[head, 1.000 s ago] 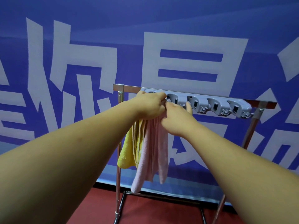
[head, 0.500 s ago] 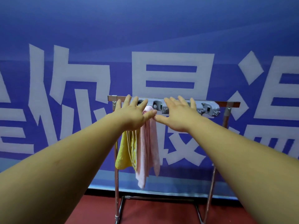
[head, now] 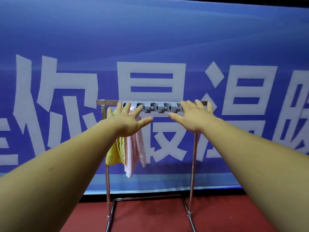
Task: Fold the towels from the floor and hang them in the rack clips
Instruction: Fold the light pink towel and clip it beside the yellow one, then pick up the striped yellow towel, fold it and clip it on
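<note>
Both bare arms are stretched straight out toward the rack, backs of the hands to the camera. The left hand has its fingers spread and straight and grips nothing. It sits in front of the left end of the clip strip and covers the tops of the towels; can't tell if it touches them. The right hand is also splayed flat and empty, over the right end of the strip, thumb pointing in toward the left thumb. There is a gap between the two hands.

The yellow towel hangs folded at the far left of the strip, in a soft, nubby cloth. The pink towel hangs just beside it on the right, touching it. It is fuzzy terry, bunched in long vertical folds, and reaches lower than the yellow one. Both upper ends are hidden by the left hand.

The rack is shiny chrome tube with two uprights, a top bar and a U-shaped base. The strip is grey moulded plastic with a row of rounded clips and small hooks; the clips showing between the hands hold nothing.

The banner behind is blue with big white characters. The floor is matte red.
</note>
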Demonstrator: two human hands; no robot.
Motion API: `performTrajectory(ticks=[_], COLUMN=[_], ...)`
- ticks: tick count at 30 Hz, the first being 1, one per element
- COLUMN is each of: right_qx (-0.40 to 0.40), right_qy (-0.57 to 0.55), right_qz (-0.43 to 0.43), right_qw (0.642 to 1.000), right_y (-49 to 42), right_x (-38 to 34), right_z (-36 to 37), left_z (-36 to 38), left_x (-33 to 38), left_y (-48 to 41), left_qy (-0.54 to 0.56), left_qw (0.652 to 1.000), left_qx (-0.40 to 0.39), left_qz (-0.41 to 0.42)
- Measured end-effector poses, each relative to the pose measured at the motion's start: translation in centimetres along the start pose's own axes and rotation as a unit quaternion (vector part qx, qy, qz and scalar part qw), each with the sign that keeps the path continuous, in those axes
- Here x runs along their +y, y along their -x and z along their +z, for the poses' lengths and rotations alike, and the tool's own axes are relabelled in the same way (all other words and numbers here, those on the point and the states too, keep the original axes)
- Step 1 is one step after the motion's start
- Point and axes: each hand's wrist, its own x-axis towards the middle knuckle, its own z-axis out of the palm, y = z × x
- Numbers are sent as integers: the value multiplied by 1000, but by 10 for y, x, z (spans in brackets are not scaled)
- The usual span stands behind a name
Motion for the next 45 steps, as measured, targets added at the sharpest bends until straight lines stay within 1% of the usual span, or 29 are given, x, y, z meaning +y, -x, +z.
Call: performTrajectory(ticks=[5, 9, 13, 17, 23, 30, 35, 38, 42, 45], right_qx=[-21, -45, -72, -106, -183, -306, -378, -410, -462, -505], right_qy=[-3, -9, -9, -12, -21, -23, -32, -35, -33, -23], right_qz=[15, 22, 14, 14, 11, 23, 39, 47, 64, 72], right_qw=[1000, 999, 997, 994, 983, 951, 924, 910, 884, 860], right_y=[39, 48, 43, 28, 8, 9, 28, 48, 82, 111], right_x=[19, 22, 22, 22, 25, 32, 39, 46, 55, 64], right_z=[7, 27, 55, 97, 205, 352, 450, 501, 567, 607], left_z=[9, 25, 56, 103, 207, 352, 445, 500, 569, 613], left_x=[18, 24, 22, 14, 14, 11, 11, 17, 29, 42], left_y=[38, 53, 47, 27, 7, 3, 7, 16, 47, 79], left_qy=[12, 8, 16, 16, 21, 52, 53, 32, 81, 96], left_qw=[1000, 999, 997, 993, 980, 948, 916, 890, 866, 846], left_qx=[-23, -44, -72, -112, -195, -312, -396, -454, -492, -524], left_qz=[8, 6, -7, -19, -16, -20, -38, -7, -37, -37])
